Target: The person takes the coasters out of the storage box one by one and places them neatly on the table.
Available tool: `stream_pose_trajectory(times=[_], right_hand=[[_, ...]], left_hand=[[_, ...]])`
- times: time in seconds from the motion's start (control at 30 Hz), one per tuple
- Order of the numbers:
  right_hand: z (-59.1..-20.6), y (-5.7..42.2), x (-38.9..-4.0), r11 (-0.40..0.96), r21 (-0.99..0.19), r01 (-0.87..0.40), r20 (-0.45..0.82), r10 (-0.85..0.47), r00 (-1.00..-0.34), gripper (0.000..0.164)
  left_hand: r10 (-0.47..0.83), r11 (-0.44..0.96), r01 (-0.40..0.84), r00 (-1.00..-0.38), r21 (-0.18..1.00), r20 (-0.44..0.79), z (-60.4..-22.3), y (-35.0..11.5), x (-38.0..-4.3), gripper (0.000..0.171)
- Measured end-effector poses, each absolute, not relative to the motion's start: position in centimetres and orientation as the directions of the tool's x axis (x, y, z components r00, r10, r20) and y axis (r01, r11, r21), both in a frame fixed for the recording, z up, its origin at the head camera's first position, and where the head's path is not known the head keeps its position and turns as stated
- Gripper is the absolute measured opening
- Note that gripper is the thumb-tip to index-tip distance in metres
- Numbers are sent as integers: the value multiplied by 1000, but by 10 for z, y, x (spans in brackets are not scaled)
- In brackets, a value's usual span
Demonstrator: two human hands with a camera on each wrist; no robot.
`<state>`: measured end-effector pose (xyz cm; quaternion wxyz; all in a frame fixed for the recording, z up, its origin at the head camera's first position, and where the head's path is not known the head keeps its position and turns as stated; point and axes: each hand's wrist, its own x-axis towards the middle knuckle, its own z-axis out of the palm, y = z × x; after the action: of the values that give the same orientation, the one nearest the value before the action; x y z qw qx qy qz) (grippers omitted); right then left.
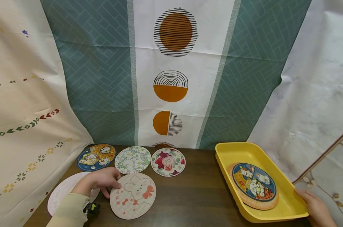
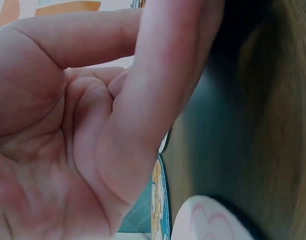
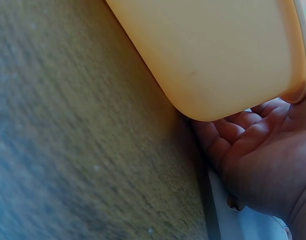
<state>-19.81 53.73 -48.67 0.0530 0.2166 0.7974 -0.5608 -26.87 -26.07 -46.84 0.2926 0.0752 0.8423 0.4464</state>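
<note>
In the head view my left hand (image 1: 107, 179) is at the left edge of a pale pink round mat (image 1: 135, 197) with a bunny and red bow, pinching that edge. The left wrist view shows the thumb and curled fingers of the left hand (image 2: 107, 105); the pinched edge is hidden there. A pink-white round mat (image 1: 60, 192) lies partly under the left forearm. My right hand (image 1: 316, 206) grips the near right corner of a yellow tray (image 1: 246, 149), its fingers (image 3: 243, 120) reaching beneath the rim. Inside the tray, a blue cartoon round mat (image 1: 253, 182) rests on a tan round one (image 1: 259, 205).
Along the back of the dark wooden table (image 1: 197, 195) lie a blue-orange round mat (image 1: 96, 157), a green-white flowered one (image 1: 133, 160) and a red rose one (image 1: 168, 161). Patterned cloth (image 1: 100, 78) hangs behind the table, with pale cloth on both sides.
</note>
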Motion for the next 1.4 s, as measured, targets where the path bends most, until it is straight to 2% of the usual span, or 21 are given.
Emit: stream_pose_trajectory(times=[0.23, 0.73, 1.17, 1.4], right_hand=[[-484, 536, -198, 266, -880, 393, -315, 290, -904, 61], [-485, 535, -198, 250, -884, 396, -319, 297, -900, 60], [-484, 535, -197, 228, -885, 406, -335, 294, -895, 56], [-483, 536, -197, 219, -887, 407, -341, 283, -896, 57]], left_hand=[[361, 630, -124, -827, 766, -431, -466, -269, -265, 14], [352, 686, -107, -816, 720, -458, -468, -290, -261, 20], [201, 758, -159, -865, 632, -459, -466, -295, -257, 23], [186, 773, -161, -867, 614, -462, -465, -299, -257, 24]])
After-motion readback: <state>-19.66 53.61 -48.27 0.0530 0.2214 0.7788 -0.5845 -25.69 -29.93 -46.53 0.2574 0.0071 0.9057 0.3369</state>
